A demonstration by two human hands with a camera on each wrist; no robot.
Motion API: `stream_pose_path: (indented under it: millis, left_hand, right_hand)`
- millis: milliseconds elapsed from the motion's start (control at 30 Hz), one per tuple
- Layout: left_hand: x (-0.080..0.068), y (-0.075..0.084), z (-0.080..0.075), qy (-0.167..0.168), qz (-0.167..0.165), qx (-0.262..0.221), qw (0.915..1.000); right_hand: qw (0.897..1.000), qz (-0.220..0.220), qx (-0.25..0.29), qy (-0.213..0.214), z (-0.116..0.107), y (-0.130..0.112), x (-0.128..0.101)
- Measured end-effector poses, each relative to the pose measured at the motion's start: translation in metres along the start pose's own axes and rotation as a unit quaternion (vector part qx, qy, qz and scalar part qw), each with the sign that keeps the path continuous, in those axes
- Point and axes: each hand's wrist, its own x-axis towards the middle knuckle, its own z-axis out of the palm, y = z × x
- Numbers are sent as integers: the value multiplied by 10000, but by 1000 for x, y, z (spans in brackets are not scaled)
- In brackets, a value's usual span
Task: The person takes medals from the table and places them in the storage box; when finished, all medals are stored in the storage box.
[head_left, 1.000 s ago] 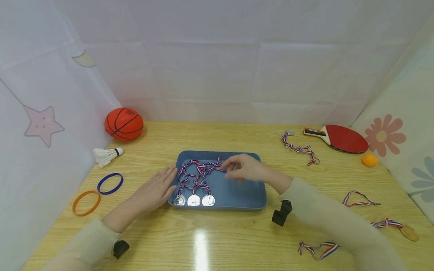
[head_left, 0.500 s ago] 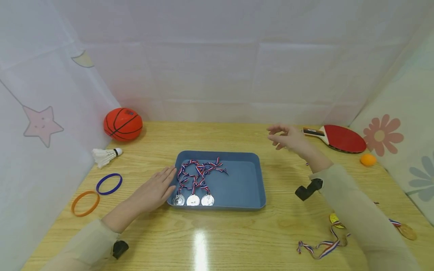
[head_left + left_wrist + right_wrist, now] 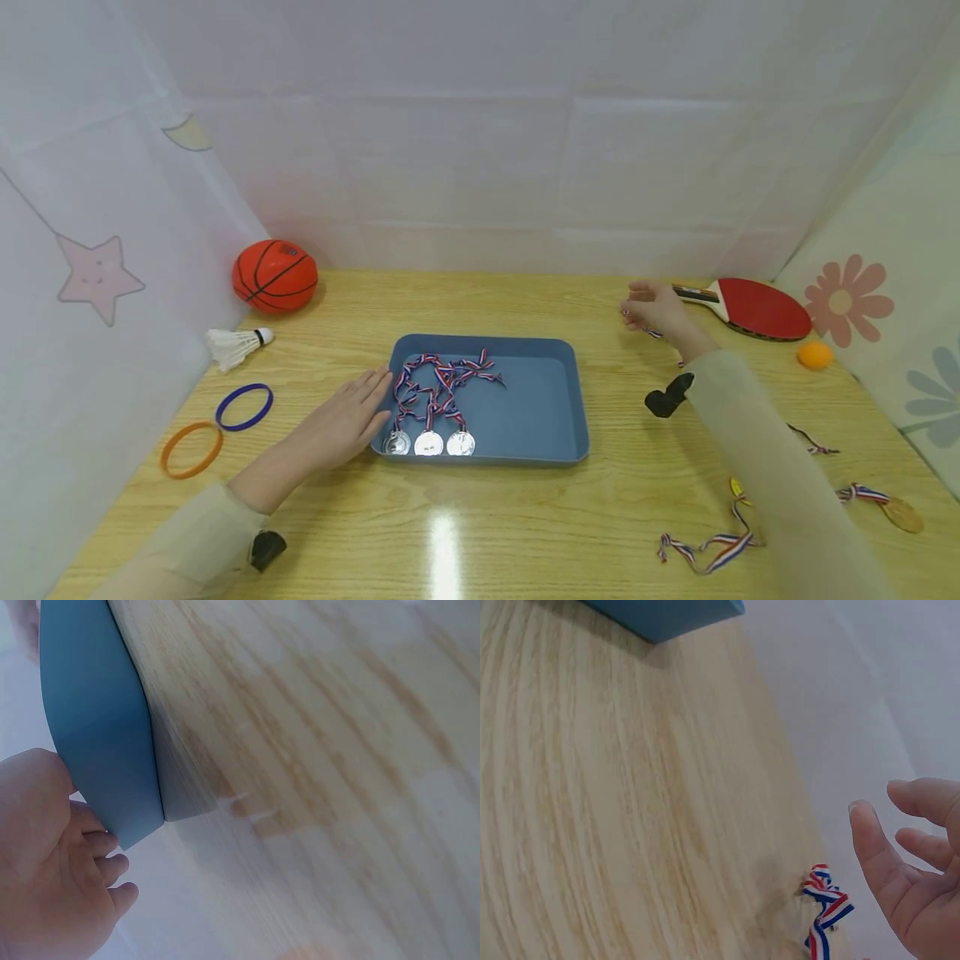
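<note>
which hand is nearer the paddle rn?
Right. The right hand hovers just beside the handle of the paddle, over a loose ribbon. The left hand lies flat against the tray, far across the table.

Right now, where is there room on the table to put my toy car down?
The tray's right half is bare; three medals fill its left. Bare wood runs along the near edge below the tray, and at the back between the basketball and the right hand. The near right corner is crowded with loose medals and ribbons.
</note>
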Motion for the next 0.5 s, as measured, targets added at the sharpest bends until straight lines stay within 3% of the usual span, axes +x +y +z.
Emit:
stream_pose_path:
  millis: [267,500]
  left_hand:
    - [1,0,2,42,37,19,10000]
    - [2,-1,2,55,68,14,10000]
  right_hand:
    - [9983,554,15,-196,2,23,10]
    - [9906,774,-1104,-213,-1,26,7]
